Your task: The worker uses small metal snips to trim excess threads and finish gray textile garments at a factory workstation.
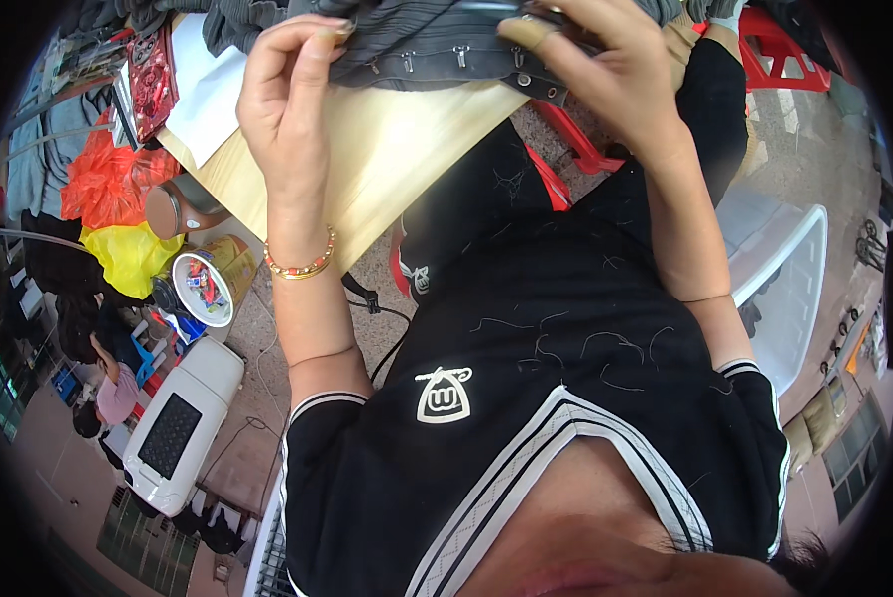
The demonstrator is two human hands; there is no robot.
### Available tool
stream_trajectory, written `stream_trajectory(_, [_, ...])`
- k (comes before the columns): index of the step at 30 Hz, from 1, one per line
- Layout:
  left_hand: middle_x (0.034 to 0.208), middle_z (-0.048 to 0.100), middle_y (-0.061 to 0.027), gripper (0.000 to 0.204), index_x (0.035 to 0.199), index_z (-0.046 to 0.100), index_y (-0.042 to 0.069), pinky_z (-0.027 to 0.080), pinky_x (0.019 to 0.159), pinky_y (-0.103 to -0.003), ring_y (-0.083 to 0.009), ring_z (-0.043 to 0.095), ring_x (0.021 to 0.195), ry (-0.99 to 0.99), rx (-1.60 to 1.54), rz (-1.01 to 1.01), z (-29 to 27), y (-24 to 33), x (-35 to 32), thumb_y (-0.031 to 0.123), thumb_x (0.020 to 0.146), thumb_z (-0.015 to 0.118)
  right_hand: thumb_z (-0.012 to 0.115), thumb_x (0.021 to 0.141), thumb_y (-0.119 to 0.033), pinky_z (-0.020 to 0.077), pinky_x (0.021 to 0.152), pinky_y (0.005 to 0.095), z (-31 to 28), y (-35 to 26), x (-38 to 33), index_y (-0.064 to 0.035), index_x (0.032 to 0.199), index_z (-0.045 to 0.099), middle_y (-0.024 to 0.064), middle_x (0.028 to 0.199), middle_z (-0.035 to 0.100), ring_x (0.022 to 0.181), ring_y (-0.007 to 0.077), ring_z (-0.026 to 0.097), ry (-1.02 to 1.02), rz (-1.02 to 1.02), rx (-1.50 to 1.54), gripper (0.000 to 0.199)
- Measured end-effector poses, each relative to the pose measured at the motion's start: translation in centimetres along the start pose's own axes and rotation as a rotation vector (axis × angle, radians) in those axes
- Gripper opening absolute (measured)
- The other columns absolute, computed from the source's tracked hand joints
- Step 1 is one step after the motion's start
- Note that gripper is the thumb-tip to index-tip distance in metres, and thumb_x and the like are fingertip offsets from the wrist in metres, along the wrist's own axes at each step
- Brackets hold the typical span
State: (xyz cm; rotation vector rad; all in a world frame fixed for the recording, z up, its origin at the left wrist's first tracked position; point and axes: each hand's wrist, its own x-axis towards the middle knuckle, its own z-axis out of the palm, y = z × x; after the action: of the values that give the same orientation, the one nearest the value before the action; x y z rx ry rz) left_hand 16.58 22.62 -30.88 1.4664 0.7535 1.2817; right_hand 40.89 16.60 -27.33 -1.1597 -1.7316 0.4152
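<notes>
A dark grey ribbed garment (417, 40) lies at the top of the view, over the corner of a pale wooden table. Along its edge runs a row of small metal hooks (460, 57), with round eyelets (524, 79) at the right end. My left hand (292, 104) pinches thumb and forefinger together at the garment's left part; what sits between the tips is too small to tell. Over the right part, my right hand (611, 75) is closed around a small metal tool (488, 6) with a silvery tip, partly cut off by the upper edge.
The wooden table (397, 129) carries white paper (203, 85) at left. Beside it are red (113, 179) and yellow (133, 254) plastic bags, a tub (227, 284) of small wrapped items and a white bin (188, 423). A red stool (780, 55) and translucent box (785, 289) stand right.
</notes>
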Motion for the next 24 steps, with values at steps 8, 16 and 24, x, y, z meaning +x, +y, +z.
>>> stream_trajectory(8, [0.082,0.064,-0.0087,0.013,0.082,0.063,-0.001,0.045,0.060,-0.028,-0.0162,0.058,0.069,-0.125,0.612,0.359,0.8,1.5,-0.3,0.004,0.087,0.074,0.076,0.083,-0.001,0.0432,0.068,0.0232,-3.1,1.5,-3.4,0.0025,0.110,0.070,0.0036,0.088,0.060,0.077,0.0106,0.056,0.088,0.226,0.012,0.029])
stream_trajectory(16, [0.094,0.066,-0.0080,0.018,0.089,0.070,0.004,0.051,0.072,-0.034,-0.0243,0.064,0.083,-0.348,0.850,0.511,5.2,2.0,-0.2,0.010,0.076,0.081,0.077,0.083,-0.003,0.0446,0.070,0.0234,-4.4,2.3,-6.1,0.0012,0.110,0.071,0.0040,0.086,0.061,0.078,0.0114,0.058,0.089,0.354,0.078,0.028])
stream_trajectory(24, [0.096,0.066,-0.0007,0.018,0.096,0.076,0.011,0.045,0.083,-0.035,-0.0215,0.058,0.094,-0.357,1.081,0.495,5.7,-1.1,-0.1,0.017,0.079,0.079,0.075,0.085,-0.003,0.0465,0.068,0.0256,-3.5,2.4,-6.7,0.0027,0.112,0.070,0.0069,0.088,0.062,0.077,0.0139,0.059,0.063,0.311,0.228,0.028])
